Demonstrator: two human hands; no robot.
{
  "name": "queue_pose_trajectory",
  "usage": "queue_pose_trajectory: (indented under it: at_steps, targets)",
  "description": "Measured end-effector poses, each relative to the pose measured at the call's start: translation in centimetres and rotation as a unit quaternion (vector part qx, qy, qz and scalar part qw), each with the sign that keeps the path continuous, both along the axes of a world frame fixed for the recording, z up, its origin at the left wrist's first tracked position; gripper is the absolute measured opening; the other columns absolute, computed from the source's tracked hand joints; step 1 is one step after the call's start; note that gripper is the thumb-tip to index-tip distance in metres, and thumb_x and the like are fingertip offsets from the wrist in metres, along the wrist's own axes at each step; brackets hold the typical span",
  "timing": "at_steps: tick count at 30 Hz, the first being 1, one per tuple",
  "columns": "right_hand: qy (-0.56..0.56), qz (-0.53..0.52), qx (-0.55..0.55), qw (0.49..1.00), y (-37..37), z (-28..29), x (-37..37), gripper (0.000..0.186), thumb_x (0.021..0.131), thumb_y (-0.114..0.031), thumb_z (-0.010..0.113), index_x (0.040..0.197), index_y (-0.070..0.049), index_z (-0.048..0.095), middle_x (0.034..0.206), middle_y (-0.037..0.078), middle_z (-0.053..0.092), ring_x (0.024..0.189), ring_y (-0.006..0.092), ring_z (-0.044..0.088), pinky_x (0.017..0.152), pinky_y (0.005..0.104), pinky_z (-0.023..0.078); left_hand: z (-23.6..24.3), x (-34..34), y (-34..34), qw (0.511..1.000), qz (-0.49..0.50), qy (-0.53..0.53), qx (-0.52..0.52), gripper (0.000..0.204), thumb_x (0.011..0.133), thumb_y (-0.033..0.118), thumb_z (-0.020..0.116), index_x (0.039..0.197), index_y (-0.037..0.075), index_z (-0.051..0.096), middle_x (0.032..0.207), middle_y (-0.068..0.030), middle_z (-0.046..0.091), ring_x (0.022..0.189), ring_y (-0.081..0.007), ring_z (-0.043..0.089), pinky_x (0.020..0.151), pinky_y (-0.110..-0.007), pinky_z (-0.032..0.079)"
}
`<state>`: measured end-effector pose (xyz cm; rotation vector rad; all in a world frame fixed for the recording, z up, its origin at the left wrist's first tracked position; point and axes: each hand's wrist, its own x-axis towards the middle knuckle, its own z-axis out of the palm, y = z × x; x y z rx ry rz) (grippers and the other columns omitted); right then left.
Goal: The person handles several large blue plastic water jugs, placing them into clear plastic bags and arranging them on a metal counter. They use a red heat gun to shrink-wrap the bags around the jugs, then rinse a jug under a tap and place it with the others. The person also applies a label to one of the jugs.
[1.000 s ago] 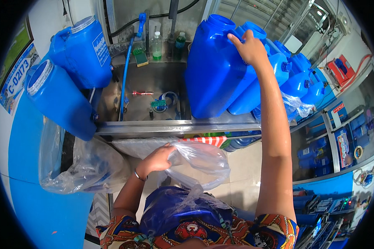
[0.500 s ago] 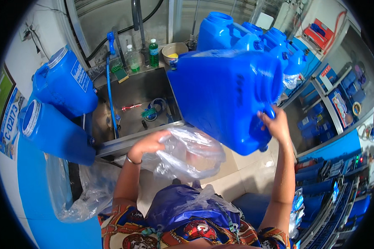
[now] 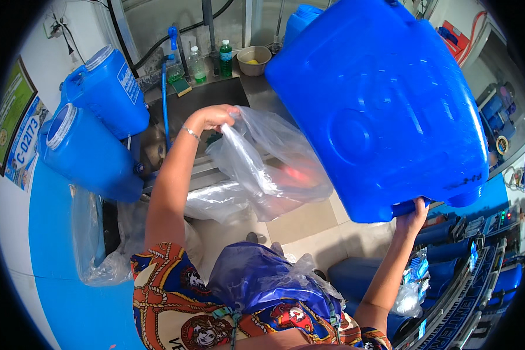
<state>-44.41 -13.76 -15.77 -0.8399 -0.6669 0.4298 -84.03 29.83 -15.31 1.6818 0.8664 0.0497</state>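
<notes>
A large blue jerrycan (image 3: 373,111) is tipped over and raised at the upper right, its bottom end upward and its top low. My right hand (image 3: 413,213) grips it by the handle at that low end. My left hand (image 3: 216,116) is raised over the steel sink, closed on the rim of a clear plastic bag (image 3: 268,169), which hangs loosely to the right and below the hand. The bag's opening faces toward the jerrycan. The bag and jerrycan hide much of the sink (image 3: 216,87).
Two blue jerrycans (image 3: 90,157) stand left of the sink. Bottles (image 3: 225,58), a sponge (image 3: 181,87) and a bowl (image 3: 254,60) line its back. More plastic sheeting (image 3: 99,245) hangs at lower left. A rack with blue containers (image 3: 434,236) is at right. Tiled floor (image 3: 309,233) shows below.
The jerrycan has left the counter and been swung up and over, from sideways to bottom end up. My left hand has risen over the sink with the bag; my right hand has moved lower and rightward.
</notes>
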Motion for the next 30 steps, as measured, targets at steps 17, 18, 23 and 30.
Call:
queue_pose_trajectory:
  at_steps: [17, 18, 23, 30]
  targets:
    - [0.083, 0.055, -0.135, 0.986, 0.4, -15.1, -2.6, 0.026, 0.081, -0.007, 0.063, 0.108, -0.006, 0.061, 0.098, 0.005, 0.065, 0.088, 0.0208, 0.064, 0.08, 0.0357, 0.053, 2.4, 2.1, -4.2, 0.988, -0.103, -0.102, 0.048, 0.095, 0.063, -0.01, 0.057, 0.152, 0.001, 0.027, 0.144, -0.0116, 0.039, 0.127, -0.0169, 0.038, 0.101, -0.027, 0.033]
    - [0.044, 0.044, -0.123, 0.99, 0.7, -14.9, -2.9, 0.025, 0.083, -0.006, 0.063, 0.108, -0.005, 0.062, 0.099, 0.005, 0.065, 0.089, 0.0197, 0.064, 0.08, 0.0345, 0.053, 2.6, 2.7, -3.6, 0.988, -0.079, -0.121, 0.05, 0.093, 0.064, -0.009, 0.057, 0.151, 0.002, 0.028, 0.138, -0.0091, 0.039, 0.119, -0.0143, 0.037, 0.093, -0.027, 0.033]
    - [-0.09, -0.087, -0.151, 0.981, 0.9, -12.3, -4.9, 0.017, 0.08, 0.001, 0.067, 0.096, 0.0, 0.066, 0.091, 0.007, 0.069, 0.082, 0.017, 0.065, 0.077, 0.0319, 0.051, 6.2, 4.4, 1.8, 0.979, -0.051, -0.169, 0.105, 0.07, 0.069, 0.0, 0.059, 0.138, 0.007, 0.046, 0.086, 0.0055, 0.053, 0.062, -0.0039, 0.045, 0.047, -0.023, 0.034]
    - [-0.363, -0.165, -0.164, 0.902, -0.4, -7.9, -6.9, 0.008, 0.072, -0.001, 0.067, 0.079, -0.001, 0.065, 0.076, 0.007, 0.068, 0.069, 0.0168, 0.064, 0.066, 0.0343, 0.049, 10.8, 10.3, 0.9, 0.873, -0.173, 0.105, 0.444, 0.078, 0.073, 0.008, 0.056, 0.149, 0.014, 0.039, 0.099, -0.0089, 0.064, 0.074, -0.0182, 0.059, 0.062, -0.036, 0.048]
